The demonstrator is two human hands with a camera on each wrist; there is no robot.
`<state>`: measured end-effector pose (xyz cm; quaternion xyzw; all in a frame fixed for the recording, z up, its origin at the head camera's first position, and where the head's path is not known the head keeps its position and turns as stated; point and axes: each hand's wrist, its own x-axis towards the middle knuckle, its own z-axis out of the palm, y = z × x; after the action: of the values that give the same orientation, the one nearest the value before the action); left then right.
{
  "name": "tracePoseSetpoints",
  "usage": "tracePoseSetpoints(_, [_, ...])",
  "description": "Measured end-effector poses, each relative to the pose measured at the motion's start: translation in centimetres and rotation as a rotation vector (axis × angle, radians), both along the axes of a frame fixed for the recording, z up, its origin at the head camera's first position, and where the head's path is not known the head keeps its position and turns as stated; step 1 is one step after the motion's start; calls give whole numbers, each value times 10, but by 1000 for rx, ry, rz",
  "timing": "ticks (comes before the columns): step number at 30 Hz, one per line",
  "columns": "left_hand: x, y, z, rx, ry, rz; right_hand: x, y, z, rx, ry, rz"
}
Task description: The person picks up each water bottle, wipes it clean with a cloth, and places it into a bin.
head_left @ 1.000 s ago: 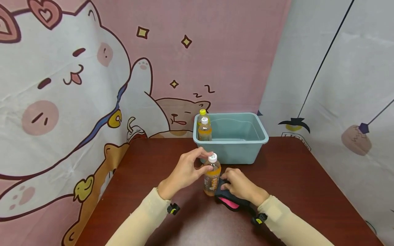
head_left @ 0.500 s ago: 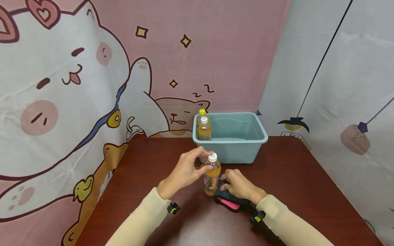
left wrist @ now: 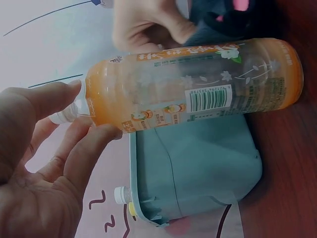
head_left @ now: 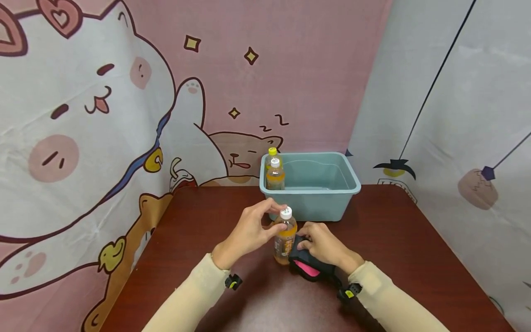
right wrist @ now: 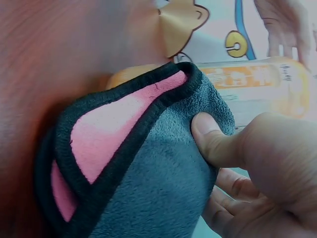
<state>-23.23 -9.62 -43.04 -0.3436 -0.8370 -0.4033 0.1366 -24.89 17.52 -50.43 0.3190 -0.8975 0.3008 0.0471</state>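
Observation:
An orange-labelled plastic drink bottle with a white cap stands upright on the table. My left hand grips it round the neck, just below the cap; the left wrist view shows thumb and fingers about the bottle's shoulder. In my right hand is a folded dark grey cloth with a pink inner side and black edging. The thumb presses on the cloth while the other fingers lie behind it, partly hidden. The cloth is held right against the bottle's right side.
A light blue plastic bin stands on the dark red table behind the bottle. Inside its left end are a white-capped bottle and a yellow-capped bottle. A cartoon-printed curtain hangs behind the table.
My right hand has moved slightly up along the bottle with the cloth, which is tilted a little differently. The left hand and the bottle stay where they were.

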Motion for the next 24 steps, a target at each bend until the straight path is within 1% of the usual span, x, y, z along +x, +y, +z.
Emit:
tracePoseSetpoints(3, [-1, -1, 0, -4, 10, -5, 1, 0, 11, -14, 13, -4])
tracePoseSetpoints(6, [-2, -1, 0, -6, 4, -10, 2, 1, 24, -19, 15, -14])
tracePoseSetpoints(12, [-1, -3, -1, -9, -10, -8, 6, 0, 48, -32, -13, -30])
tracePoseSetpoints(20, [0, -4, 0, 1, -36, -9, 8, 0, 65, -41, 0, -40])
tracePoseSetpoints(24, [0, -5, 0, 3, -38, -8, 10, -1, 74, -76, 16, -47])
